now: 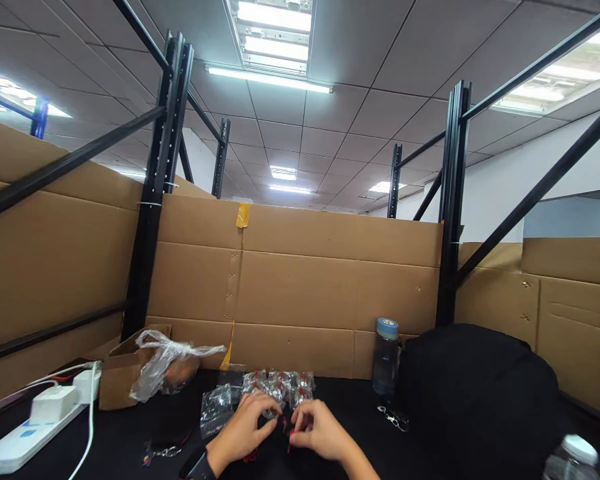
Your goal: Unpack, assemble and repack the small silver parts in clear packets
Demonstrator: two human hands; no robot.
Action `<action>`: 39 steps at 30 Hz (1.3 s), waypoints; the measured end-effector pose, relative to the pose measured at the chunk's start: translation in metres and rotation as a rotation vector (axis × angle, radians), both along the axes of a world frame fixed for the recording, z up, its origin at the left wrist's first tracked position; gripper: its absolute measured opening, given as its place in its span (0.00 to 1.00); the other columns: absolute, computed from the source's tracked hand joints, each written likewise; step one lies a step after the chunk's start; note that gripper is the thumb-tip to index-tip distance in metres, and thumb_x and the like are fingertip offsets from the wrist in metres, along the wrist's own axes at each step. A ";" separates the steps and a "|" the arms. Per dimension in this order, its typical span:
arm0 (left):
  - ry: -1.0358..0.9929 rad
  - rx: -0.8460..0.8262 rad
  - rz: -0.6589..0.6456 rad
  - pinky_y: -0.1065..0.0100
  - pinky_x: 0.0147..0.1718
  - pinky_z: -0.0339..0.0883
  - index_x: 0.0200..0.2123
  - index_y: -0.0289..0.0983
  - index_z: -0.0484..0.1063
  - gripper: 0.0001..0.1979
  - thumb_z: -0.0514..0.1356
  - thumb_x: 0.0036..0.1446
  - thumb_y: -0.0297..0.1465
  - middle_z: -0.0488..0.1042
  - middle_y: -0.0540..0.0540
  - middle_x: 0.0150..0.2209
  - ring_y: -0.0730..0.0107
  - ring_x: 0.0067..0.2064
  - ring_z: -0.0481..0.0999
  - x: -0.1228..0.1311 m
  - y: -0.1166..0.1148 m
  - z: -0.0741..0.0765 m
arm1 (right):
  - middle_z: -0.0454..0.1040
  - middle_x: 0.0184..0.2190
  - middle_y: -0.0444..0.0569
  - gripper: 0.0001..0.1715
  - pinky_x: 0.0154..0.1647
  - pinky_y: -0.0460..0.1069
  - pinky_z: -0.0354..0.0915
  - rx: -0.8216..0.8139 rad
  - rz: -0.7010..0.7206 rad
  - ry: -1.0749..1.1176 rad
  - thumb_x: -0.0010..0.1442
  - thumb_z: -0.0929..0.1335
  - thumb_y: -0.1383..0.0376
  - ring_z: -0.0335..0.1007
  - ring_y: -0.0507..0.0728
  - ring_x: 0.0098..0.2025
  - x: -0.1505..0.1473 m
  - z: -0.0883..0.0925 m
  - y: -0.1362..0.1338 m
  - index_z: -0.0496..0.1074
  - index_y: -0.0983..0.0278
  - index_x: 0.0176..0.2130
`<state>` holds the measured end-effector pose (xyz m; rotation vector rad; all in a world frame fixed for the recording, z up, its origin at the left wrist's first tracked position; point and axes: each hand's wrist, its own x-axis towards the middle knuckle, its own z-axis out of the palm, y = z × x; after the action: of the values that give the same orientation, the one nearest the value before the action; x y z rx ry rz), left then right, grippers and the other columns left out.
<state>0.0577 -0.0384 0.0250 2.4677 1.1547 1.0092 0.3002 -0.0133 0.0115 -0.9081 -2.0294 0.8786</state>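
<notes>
My left hand (249, 428), a dark band on its wrist, is curled over the black table with thumb and fingertips bent around a small clear, shiny thing (269, 414), too small to name. Just to its right, my right hand (316, 429) pinches a small red piece (291, 437) between thumb and forefinger; its kind cannot be made out. Behind both hands lie several clear plastic packets (303, 382) with red bits inside. More clear plastic bags (215, 411) lie beside my left hand. Some dark red bits (251, 457) show below it.
At left are a white power strip (10, 445) with plugs, a cardboard box (117, 381) and a tied plastic bag (173, 367). A blue-capped bottle (385, 357), a keychain (393, 419), a large black bag (480, 400) and a white-capped bottle (575, 457) stand right. Cardboard walls (300, 287) enclose the table.
</notes>
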 end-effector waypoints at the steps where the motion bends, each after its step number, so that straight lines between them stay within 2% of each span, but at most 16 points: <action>1: -0.009 0.005 -0.007 0.58 0.58 0.60 0.48 0.45 0.77 0.12 0.58 0.64 0.35 0.79 0.45 0.48 0.59 0.54 0.73 0.002 -0.002 0.000 | 0.76 0.34 0.46 0.17 0.34 0.47 0.63 -0.041 0.022 0.047 0.45 0.78 0.58 0.70 0.52 0.32 0.000 0.005 -0.002 0.72 0.66 0.25; 5: -0.047 -0.029 0.000 0.56 0.58 0.60 0.52 0.44 0.75 0.15 0.56 0.64 0.33 0.78 0.45 0.51 0.58 0.55 0.73 0.019 -0.009 -0.003 | 0.76 0.37 0.48 0.27 0.35 0.49 0.68 -0.268 0.006 0.285 0.47 0.77 0.46 0.74 0.56 0.36 -0.002 0.014 -0.014 0.71 0.65 0.31; 7: -0.105 -0.062 -0.012 0.56 0.57 0.62 0.52 0.42 0.76 0.16 0.54 0.64 0.32 0.79 0.44 0.51 0.59 0.54 0.75 0.029 -0.013 -0.006 | 0.75 0.37 0.47 0.30 0.36 0.50 0.70 -0.362 0.004 0.390 0.45 0.78 0.45 0.75 0.56 0.36 -0.003 0.011 -0.022 0.69 0.64 0.32; 10: -0.303 -0.146 -0.132 0.59 0.56 0.65 0.50 0.38 0.77 0.17 0.54 0.62 0.30 0.80 0.42 0.49 0.60 0.52 0.76 0.042 -0.021 -0.008 | 0.76 0.34 0.45 0.33 0.37 0.51 0.70 -0.480 0.010 0.530 0.43 0.80 0.46 0.77 0.55 0.33 -0.006 0.006 -0.036 0.66 0.63 0.34; 12: -0.446 -0.203 -0.212 0.59 0.55 0.66 0.49 0.36 0.77 0.16 0.57 0.61 0.34 0.80 0.41 0.48 0.60 0.51 0.77 0.047 -0.027 -0.007 | 0.77 0.33 0.46 0.32 0.36 0.50 0.69 -0.534 0.011 0.582 0.46 0.79 0.46 0.79 0.57 0.32 -0.008 0.005 -0.044 0.64 0.62 0.36; 15: -0.557 -0.254 -0.256 0.59 0.50 0.69 0.45 0.34 0.78 0.20 0.63 0.57 0.44 0.81 0.40 0.43 0.58 0.46 0.79 0.051 -0.040 -0.003 | 0.78 0.31 0.47 0.29 0.32 0.48 0.67 -0.584 0.026 0.605 0.51 0.78 0.50 0.80 0.57 0.30 -0.011 0.009 -0.058 0.63 0.62 0.38; 18: -0.567 -0.241 -0.213 0.61 0.44 0.71 0.35 0.33 0.78 0.24 0.64 0.54 0.50 0.81 0.42 0.34 0.60 0.38 0.79 0.052 -0.053 0.002 | 0.77 0.28 0.45 0.26 0.30 0.45 0.66 -0.587 0.077 0.647 0.52 0.78 0.54 0.78 0.53 0.28 -0.015 0.016 -0.072 0.63 0.62 0.38; 21: -0.530 -0.191 -0.192 0.62 0.42 0.70 0.29 0.33 0.77 0.25 0.63 0.54 0.53 0.80 0.43 0.30 0.61 0.36 0.77 0.050 -0.060 0.004 | 0.76 0.28 0.43 0.26 0.30 0.44 0.65 -0.571 0.124 0.673 0.52 0.78 0.55 0.77 0.52 0.28 -0.020 0.021 -0.082 0.63 0.61 0.38; 26: -0.450 -0.174 -0.189 0.63 0.41 0.69 0.31 0.33 0.78 0.25 0.62 0.55 0.52 0.81 0.43 0.32 0.60 0.38 0.78 0.043 -0.054 0.006 | 0.75 0.30 0.43 0.27 0.27 0.44 0.63 -0.556 0.111 0.563 0.54 0.76 0.49 0.78 0.54 0.27 -0.026 0.024 -0.081 0.63 0.60 0.40; 29: -0.412 -0.144 -0.108 0.64 0.42 0.68 0.31 0.33 0.79 0.22 0.61 0.57 0.48 0.81 0.43 0.33 0.59 0.39 0.78 0.039 -0.051 0.008 | 0.75 0.33 0.45 0.28 0.26 0.45 0.63 -0.535 0.042 0.481 0.55 0.74 0.44 0.79 0.56 0.26 -0.028 0.028 -0.081 0.66 0.62 0.40; 31: -0.379 -0.122 -0.015 0.64 0.41 0.68 0.29 0.33 0.79 0.18 0.61 0.55 0.43 0.81 0.43 0.32 0.60 0.38 0.78 0.036 -0.050 0.007 | 0.75 0.35 0.47 0.31 0.29 0.46 0.65 -0.539 0.050 0.479 0.54 0.73 0.42 0.80 0.57 0.28 -0.029 0.030 -0.083 0.69 0.64 0.41; 35: -0.331 -0.116 0.133 0.66 0.40 0.67 0.29 0.34 0.80 0.13 0.61 0.51 0.39 0.82 0.44 0.32 0.60 0.38 0.79 0.031 -0.050 0.002 | 0.77 0.38 0.48 0.33 0.36 0.48 0.68 -0.520 0.147 0.484 0.46 0.80 0.49 0.81 0.56 0.32 -0.031 0.028 -0.086 0.72 0.64 0.44; 39: -0.258 -0.115 0.200 0.66 0.39 0.65 0.29 0.35 0.80 0.14 0.62 0.49 0.40 0.82 0.45 0.32 0.59 0.38 0.79 0.025 -0.052 0.001 | 0.78 0.38 0.49 0.34 0.35 0.49 0.67 -0.471 0.140 0.383 0.44 0.81 0.52 0.79 0.56 0.32 -0.034 0.023 -0.073 0.73 0.63 0.46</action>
<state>0.0825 -0.0904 0.0257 2.0923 1.3481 1.2349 0.2661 -0.0864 0.0340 -0.7685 -1.5941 1.5232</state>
